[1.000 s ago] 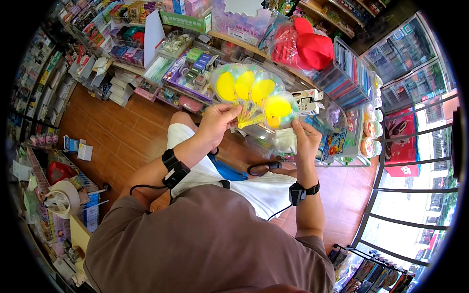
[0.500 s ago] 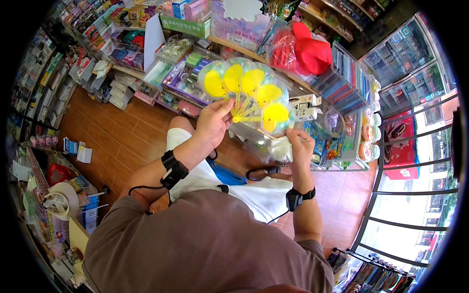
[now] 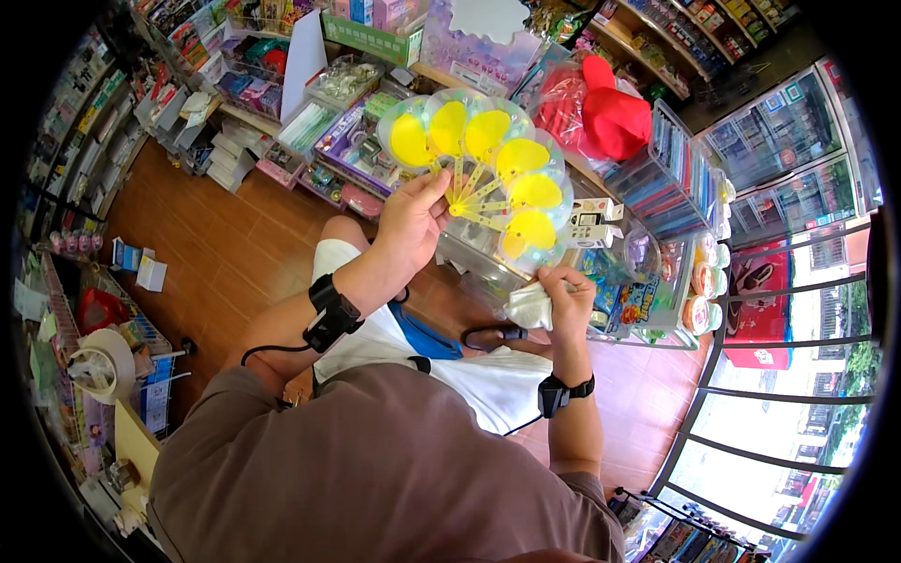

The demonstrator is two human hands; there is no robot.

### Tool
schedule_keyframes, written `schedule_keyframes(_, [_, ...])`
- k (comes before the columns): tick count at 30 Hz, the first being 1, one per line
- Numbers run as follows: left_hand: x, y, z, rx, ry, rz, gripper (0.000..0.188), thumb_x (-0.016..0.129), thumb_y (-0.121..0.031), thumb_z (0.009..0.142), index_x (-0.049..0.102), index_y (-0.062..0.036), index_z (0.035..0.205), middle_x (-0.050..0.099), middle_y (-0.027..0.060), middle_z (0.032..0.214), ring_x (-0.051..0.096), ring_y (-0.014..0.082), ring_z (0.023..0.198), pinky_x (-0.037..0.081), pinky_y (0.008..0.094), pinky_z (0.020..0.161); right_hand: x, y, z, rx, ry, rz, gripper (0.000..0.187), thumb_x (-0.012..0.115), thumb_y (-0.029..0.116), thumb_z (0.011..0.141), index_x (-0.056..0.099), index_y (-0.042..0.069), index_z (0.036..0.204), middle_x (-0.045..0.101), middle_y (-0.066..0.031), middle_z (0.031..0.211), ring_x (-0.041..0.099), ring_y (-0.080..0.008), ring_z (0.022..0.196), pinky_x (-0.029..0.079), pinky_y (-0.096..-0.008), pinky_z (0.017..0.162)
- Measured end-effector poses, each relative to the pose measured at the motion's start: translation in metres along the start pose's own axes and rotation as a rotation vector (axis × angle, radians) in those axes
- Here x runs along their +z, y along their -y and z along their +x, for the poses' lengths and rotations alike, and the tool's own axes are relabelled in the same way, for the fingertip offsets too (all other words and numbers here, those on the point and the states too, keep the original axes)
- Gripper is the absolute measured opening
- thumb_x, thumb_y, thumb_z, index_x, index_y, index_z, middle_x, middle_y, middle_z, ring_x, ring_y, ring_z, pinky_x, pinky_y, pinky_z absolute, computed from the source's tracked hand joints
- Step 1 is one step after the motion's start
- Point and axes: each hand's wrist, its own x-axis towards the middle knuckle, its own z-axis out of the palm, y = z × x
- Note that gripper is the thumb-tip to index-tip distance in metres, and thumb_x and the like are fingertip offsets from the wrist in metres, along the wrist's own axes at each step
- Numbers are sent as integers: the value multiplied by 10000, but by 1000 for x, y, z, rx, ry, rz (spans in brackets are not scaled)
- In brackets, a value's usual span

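Note:
A folding fan [image 3: 486, 136] with yellow oval patches on clear, rounded blades is spread in front of me over the display counter. My left hand [image 3: 418, 214] pinches it beside the yellow pivot, thumb on top. Below the lowest blade, my right hand [image 3: 567, 293] is closed on a crumpled white cloth or tissue [image 3: 528, 308]. Its thumb and forefinger are just under that blade's edge; whether they touch it I cannot tell. The fingers beneath the cloth are partly hidden.
Beyond the fan, the counter holds a red cap [image 3: 615, 117], a clear bin of upright packets [image 3: 662, 164] and a small white box [image 3: 593, 223]. Stacked round tubs [image 3: 699, 281] stand at its right end. A wire rack [image 3: 141, 366] is at left, near small boxes [image 3: 150, 272] on the floor.
The fan has opened wider, showing one more blade than before. My right hand has moved slightly down, away from the lowest blade, with the white cloth. The view has shifted slightly.

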Motion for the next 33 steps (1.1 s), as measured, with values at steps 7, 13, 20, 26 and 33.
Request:
schedule_keyframes(7, [5,2,4,-16,-13,22,205,639,-210,982,660,-44,1100,707,57,1080,663,148,970,505,311,878,-6,-12,10,30,73,96,192,666,113,922,677,-4,770,698,-81,744,639,-134,647,510,-271,617])
schedule_keyframes(13, [1,2,1,42,51,216,186,677,-205,958,716,-30,1004,721,46,1001,658,116,871,517,273,793,-12,5,13,-17,131,136,255,647,224,947,696,-26,937,720,-105,786,652,-123,708,515,-267,649])
schedule_keyframes(20, [0,1,6,60,79,286,170,701,-164,937,715,-10,1008,723,56,962,654,112,851,503,257,774,-29,10,16,-72,288,-129,302,674,203,935,652,-18,730,588,7,642,481,-53,622,380,-246,572])
schedule_keyframes(26, [-10,8,10,27,49,235,150,698,-153,939,705,-25,1018,718,46,977,671,129,886,511,270,797,-15,4,7,-70,212,-152,337,692,176,937,630,-15,666,570,13,610,464,-50,579,358,-247,535])
schedule_keyframes(33, [-6,6,4,-37,20,69,200,645,-241,982,674,-64,1070,702,30,1037,654,146,953,503,314,853,-7,2,3,-72,228,-77,333,685,174,942,628,-13,672,566,15,617,464,-51,587,360,-246,544])
